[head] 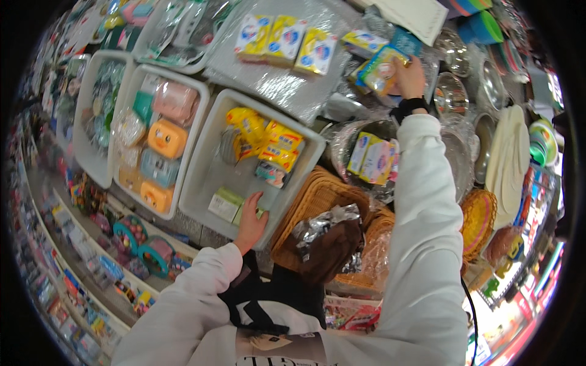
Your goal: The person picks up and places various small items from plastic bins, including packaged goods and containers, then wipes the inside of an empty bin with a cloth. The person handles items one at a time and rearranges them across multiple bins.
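My right hand (409, 78) reaches far forward and grips a yellow-and-blue packet (379, 71), with similar yellow boxes (365, 43) beside and under it. My left hand (251, 223) is over the near end of a grey plastic bin (200, 180), fingers apart, beside light green boxes (226, 203); whether it touches them I cannot tell. Farther inside that bin lie yellow plastic-wrapped packets (280, 145) and a small dark box (271, 174). Three yellow-and-white stacks of boxes (286, 39) stand on a plastic-wrapped surface (274, 84) ahead.
Left of the bin is another bin (179, 194) with orange, pink and blue soap-box-like cases (167, 138). Wicker baskets (293, 215) are near my body, one holding a brown cloth-like item (332, 251). Yellow boxes (373, 158) sit over wrapped metal bowls; steel bowls (451, 96) stand right.
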`<state>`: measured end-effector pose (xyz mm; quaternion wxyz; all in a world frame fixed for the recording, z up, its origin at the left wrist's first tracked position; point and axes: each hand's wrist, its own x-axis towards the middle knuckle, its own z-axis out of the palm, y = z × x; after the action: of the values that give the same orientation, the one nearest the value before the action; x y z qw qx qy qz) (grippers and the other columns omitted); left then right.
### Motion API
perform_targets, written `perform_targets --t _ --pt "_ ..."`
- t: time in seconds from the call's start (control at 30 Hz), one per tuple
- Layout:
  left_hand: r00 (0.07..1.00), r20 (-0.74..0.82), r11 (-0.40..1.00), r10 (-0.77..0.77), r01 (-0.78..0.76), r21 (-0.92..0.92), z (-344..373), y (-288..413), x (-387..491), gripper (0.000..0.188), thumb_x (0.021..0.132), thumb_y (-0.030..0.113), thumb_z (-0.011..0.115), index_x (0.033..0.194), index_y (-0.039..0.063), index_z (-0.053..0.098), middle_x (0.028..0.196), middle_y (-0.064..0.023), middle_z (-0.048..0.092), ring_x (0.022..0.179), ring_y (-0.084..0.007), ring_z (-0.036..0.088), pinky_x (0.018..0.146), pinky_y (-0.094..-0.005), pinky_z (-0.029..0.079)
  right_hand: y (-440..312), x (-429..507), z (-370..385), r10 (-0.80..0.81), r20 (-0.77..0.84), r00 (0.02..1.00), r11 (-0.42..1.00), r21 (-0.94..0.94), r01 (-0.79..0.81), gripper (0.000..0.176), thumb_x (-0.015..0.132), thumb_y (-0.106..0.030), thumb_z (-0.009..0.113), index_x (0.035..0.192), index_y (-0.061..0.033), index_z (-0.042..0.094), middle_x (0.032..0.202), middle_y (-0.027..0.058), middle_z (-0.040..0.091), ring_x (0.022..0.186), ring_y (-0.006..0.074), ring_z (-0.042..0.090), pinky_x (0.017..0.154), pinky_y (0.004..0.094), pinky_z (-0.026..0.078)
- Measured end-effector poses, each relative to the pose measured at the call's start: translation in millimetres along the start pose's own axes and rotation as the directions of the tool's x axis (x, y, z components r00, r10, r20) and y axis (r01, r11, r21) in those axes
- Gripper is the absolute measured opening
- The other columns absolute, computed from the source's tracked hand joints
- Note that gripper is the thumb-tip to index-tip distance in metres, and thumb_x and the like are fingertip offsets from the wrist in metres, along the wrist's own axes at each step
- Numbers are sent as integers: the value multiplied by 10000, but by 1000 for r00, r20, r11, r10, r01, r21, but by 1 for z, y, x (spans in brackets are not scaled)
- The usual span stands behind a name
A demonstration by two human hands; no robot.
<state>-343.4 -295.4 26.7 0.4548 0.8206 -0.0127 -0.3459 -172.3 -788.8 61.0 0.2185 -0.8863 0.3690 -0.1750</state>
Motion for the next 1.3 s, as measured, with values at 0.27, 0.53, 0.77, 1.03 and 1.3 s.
perform_targets --t 0.27,0.53,0.77,1.03,1.3 --pt "975 -224 991 4 26 133 -48 -95 35 572 752 30 631 1289 3 436 1235 -209 473 1165 -390 443 997 -412 369 -85 -188 -4 -88 63 994 771 637 27 345 825 -86 622 1150 -1 545 1100 119 560 992 215 534 903 321 419" --pt "967 -207 871 152 -32 490 -82 -77 115 612 700 92 710 1265 58 477 1214 -148 480 1168 -335 443 969 -397 404 -145 -389 84 222 741 634 577 424 -698 272 807 -35 617 1075 -20 577 940 17 544 872 129 503 811 272 416" --pt "986 -81 740 144 -53 670 -83 -80 154 501 673 140 747 1128 57 552 1165 -124 478 1148 -313 434 917 -409 434 -144 -423 97 193 719 668 646 419 -638 277 802 -94 621 1066 -15 599 997 70 584 962 172 537 860 294 425" --pt "964 238 694 -115 249 -676 -107 -48 104 268 791 70 587 1054 42 546 1098 -70 563 1045 -209 539 883 -381 449 -164 -418 91 286 767 574 443 425 -789 236 885 -159 599 1091 -46 580 956 -4 584 922 97 531 788 261 414" --pt "887 461 486 20 395 -780 -112 3 25 181 858 55 506 1026 34 570 1050 -73 597 980 -195 585 830 -344 467 -178 -378 51 84 852 516 320 467 -824 225 906 -173 575 1098 -55 576 970 54 652 821 127 600 720 271 468"
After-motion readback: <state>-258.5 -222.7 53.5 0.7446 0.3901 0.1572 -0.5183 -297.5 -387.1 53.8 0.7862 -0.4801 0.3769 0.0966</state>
